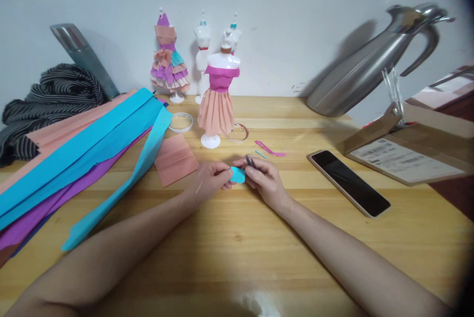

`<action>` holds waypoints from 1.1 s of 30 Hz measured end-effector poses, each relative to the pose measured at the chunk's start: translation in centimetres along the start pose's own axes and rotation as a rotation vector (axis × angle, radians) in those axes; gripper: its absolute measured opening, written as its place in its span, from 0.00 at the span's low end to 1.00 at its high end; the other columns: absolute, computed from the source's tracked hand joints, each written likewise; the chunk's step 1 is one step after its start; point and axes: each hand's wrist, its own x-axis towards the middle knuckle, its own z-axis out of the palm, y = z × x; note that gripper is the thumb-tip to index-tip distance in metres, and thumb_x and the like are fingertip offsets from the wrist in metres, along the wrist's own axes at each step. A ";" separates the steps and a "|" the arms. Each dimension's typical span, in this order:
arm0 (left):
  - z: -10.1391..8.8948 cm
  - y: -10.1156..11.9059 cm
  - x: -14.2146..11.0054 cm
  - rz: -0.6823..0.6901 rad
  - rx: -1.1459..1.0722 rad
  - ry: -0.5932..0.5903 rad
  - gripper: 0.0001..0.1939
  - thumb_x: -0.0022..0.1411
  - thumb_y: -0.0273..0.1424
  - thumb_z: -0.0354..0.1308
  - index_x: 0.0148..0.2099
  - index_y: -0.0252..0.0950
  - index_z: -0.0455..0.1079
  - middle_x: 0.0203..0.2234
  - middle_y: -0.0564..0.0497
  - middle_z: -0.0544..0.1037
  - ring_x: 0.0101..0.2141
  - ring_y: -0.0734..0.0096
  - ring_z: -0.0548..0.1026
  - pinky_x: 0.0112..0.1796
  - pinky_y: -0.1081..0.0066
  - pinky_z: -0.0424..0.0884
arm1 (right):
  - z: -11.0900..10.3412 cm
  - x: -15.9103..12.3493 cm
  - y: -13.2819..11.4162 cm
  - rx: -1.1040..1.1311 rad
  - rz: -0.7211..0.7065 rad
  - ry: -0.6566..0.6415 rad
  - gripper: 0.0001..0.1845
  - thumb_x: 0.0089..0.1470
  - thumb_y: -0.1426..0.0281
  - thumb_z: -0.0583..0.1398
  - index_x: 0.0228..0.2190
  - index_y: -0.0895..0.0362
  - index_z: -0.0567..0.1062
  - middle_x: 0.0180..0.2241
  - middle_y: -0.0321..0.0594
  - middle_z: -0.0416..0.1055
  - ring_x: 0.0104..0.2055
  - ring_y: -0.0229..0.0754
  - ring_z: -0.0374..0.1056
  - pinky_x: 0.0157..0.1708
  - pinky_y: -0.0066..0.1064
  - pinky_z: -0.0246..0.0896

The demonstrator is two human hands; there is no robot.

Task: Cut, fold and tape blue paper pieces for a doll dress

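My left hand [213, 178] is closed, pinching a small piece of turquoise crepe paper [237, 175] between thumb and fingers. My right hand [267, 178] is closed at the paper's other edge, with a small dark tool [250, 161] sticking up between its fingers. Most of that tool is hidden, so its kind does not show. Beyond my hands stands a mini dress form [224, 62] in a magenta top and a pleated peach skirt [217, 112]. A peach paper square [176, 160] lies left of my left hand.
Long crepe paper strips [79, 159] cover the left side, beside striped cloth [70, 92]. More dress forms [170, 60] stand by the wall. Tape rings [181, 122] and magenta scraps [269, 149] lie mid-table. To the right are a phone [348, 182], a cardboard box [425, 149] and a steel jug [355, 70].
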 end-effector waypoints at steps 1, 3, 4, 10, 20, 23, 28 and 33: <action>0.0 -0.2 0.1 0.016 0.012 -0.008 0.10 0.54 0.31 0.55 0.25 0.32 0.72 0.18 0.52 0.75 0.21 0.77 0.71 0.26 0.76 0.67 | 0.1 0.0 -0.1 0.026 0.020 -0.007 0.13 0.53 0.61 0.59 0.34 0.56 0.79 0.31 0.40 0.70 0.32 0.42 0.67 0.32 0.34 0.63; 0.0 -0.6 0.2 0.049 0.031 -0.019 0.11 0.55 0.32 0.55 0.25 0.32 0.72 0.17 0.52 0.74 0.21 0.76 0.71 0.26 0.76 0.67 | 0.4 0.1 -0.3 0.055 0.055 0.001 0.12 0.49 0.62 0.63 0.32 0.57 0.78 0.30 0.39 0.71 0.32 0.41 0.67 0.33 0.33 0.63; 0.0 -0.8 0.3 0.061 0.034 -0.021 0.11 0.55 0.33 0.55 0.25 0.32 0.72 0.17 0.52 0.74 0.21 0.76 0.71 0.25 0.76 0.67 | 0.5 0.2 -0.5 0.049 0.083 0.006 0.11 0.47 0.63 0.64 0.31 0.57 0.77 0.29 0.38 0.71 0.31 0.40 0.67 0.32 0.32 0.62; 0.1 -0.9 0.2 0.080 0.010 -0.006 0.11 0.53 0.36 0.60 0.27 0.32 0.72 0.19 0.53 0.74 0.21 0.77 0.70 0.26 0.76 0.66 | 0.9 0.7 -0.6 0.087 0.267 0.046 0.11 0.41 0.64 0.67 0.22 0.57 0.72 0.20 0.32 0.68 0.24 0.35 0.62 0.27 0.29 0.58; -0.3 -0.6 0.8 -0.020 -0.156 0.003 0.10 0.46 0.35 0.65 0.27 0.32 0.74 0.18 0.53 0.75 0.19 0.79 0.69 0.23 0.76 0.66 | 0.7 0.8 -0.6 0.283 0.288 0.029 0.15 0.42 0.60 0.68 0.26 0.58 0.73 0.19 0.32 0.65 0.20 0.33 0.57 0.20 0.27 0.49; -0.6 -0.7 0.9 0.003 -0.177 -0.021 0.12 0.46 0.37 0.66 0.27 0.32 0.74 0.19 0.52 0.75 0.20 0.77 0.70 0.24 0.76 0.67 | 0.6 0.7 -0.4 0.323 0.283 0.016 0.17 0.45 0.57 0.66 0.27 0.58 0.73 0.16 0.29 0.59 0.17 0.30 0.49 0.17 0.26 0.40; -0.6 -1.0 0.9 0.009 -0.152 -0.044 0.14 0.46 0.40 0.65 0.28 0.33 0.75 0.19 0.52 0.75 0.21 0.76 0.71 0.26 0.75 0.68 | 0.6 0.5 0.2 0.286 0.274 0.035 0.16 0.45 0.57 0.65 0.28 0.58 0.74 0.17 0.29 0.59 0.17 0.30 0.47 0.17 0.26 0.38; -0.4 -1.3 0.8 0.005 -0.073 -0.048 0.15 0.46 0.41 0.63 0.28 0.32 0.75 0.20 0.52 0.74 0.22 0.77 0.69 0.26 0.74 0.66 | 0.7 0.5 0.0 0.205 0.240 0.081 0.12 0.46 0.61 0.64 0.28 0.57 0.74 0.21 0.32 0.64 0.21 0.34 0.56 0.22 0.28 0.49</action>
